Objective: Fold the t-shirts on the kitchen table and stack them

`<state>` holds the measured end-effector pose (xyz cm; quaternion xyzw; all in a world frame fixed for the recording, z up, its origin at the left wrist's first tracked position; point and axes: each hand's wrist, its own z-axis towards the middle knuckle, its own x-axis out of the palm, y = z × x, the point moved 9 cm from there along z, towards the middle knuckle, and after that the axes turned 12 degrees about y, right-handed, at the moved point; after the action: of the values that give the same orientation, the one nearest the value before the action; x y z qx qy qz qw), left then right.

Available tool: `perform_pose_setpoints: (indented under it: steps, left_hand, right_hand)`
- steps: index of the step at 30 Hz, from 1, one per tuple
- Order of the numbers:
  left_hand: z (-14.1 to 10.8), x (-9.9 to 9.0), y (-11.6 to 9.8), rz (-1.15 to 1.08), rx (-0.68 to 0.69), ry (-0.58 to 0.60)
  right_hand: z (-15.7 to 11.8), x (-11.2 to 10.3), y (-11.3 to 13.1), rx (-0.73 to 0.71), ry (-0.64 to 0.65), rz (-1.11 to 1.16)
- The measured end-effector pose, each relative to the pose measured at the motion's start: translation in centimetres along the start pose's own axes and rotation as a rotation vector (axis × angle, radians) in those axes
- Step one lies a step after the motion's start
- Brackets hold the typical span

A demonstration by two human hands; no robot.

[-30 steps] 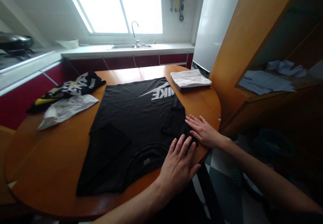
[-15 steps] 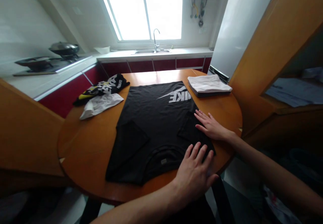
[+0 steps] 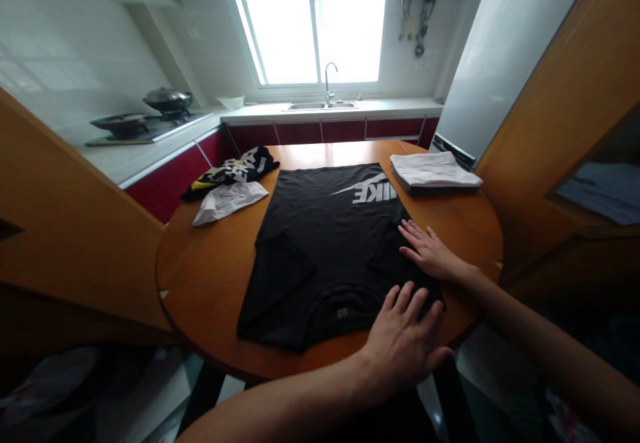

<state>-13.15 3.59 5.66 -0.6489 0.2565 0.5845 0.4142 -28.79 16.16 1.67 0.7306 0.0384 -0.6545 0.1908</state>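
Note:
A black T-shirt point(image 3: 330, 230) with a white logo lies flat on the round wooden table point(image 3: 200, 263), its neckline toward me and both sleeves folded inward. My left hand point(image 3: 405, 333) rests at the near right corner of the shirt, by the collar, fingers spread. Farther up the right edge, my right hand point(image 3: 427, 250) lies flat with fingers stretched over the folded sleeve. Neither hand grips the cloth.
A folded stack topped by a white garment point(image 3: 433, 170) sits at the table's far right. Black printed clothing point(image 3: 235, 173) and a white garment point(image 3: 230, 201) lie at the far left. Beyond are a sink point(image 3: 323, 105), a stove with pans point(image 3: 167, 100) and a fridge point(image 3: 500, 63).
The whole view has shifted, so the table and shirt appear farther right. Both hands stay at nearly the same places on the shirt.

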Motion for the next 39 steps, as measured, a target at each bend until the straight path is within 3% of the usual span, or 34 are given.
perform_pose_setpoints:
  steps: [5,10,15,17,21,24,27,32,35,39]
  left_hand:
    - [-0.2,-0.3,-0.3,0.011,0.012,-0.013]
    - [-0.4,-0.5,-0.2,0.033,0.004,-0.014]
    - [-0.2,-0.6,-0.3,0.031,0.004,-0.005]
    - [-0.4,-1.4,-0.5,0.025,0.004,-0.01]
    - [-2.3,-5.0,0.1,-0.071,0.04,-0.016]
    - [-6.0,-8.5,3.4,-0.209,0.054,-0.053]
    - [-11.1,-11.0,8.7,-0.251,0.046,-0.122]
    - [-20.0,-11.8,17.7,-0.235,-0.1,-0.18]
    - [-23.0,-11.0,20.0,-0.246,-0.122,-0.141]
    - [-24.3,-10.2,20.1,-0.254,-0.093,-0.107]
  right_hand:
    - [0.0,-0.5,-0.1,-0.006,0.007,0.06]
    - [-0.7,-2.3,0.4,-0.075,-0.125,0.2]
    - [-1.1,-1.4,1.6,-0.104,-0.091,0.172]
    - [-1.3,-1.8,2.1,-0.123,-0.118,0.228]
    - [-3.6,-5.3,2.3,-0.145,-0.334,0.382]
    - [-6.3,-7.2,2.5,-0.169,-0.416,0.396]
    - [-9.2,-7.4,2.2,-0.172,-0.453,0.365]
    - [-12.9,-4.9,2.5,-0.222,-0.39,0.354]
    - [-13.9,-3.1,3.5,-0.285,-0.304,0.34]
    - [-14.1,-1.7,4.5,-0.344,-0.231,0.308]
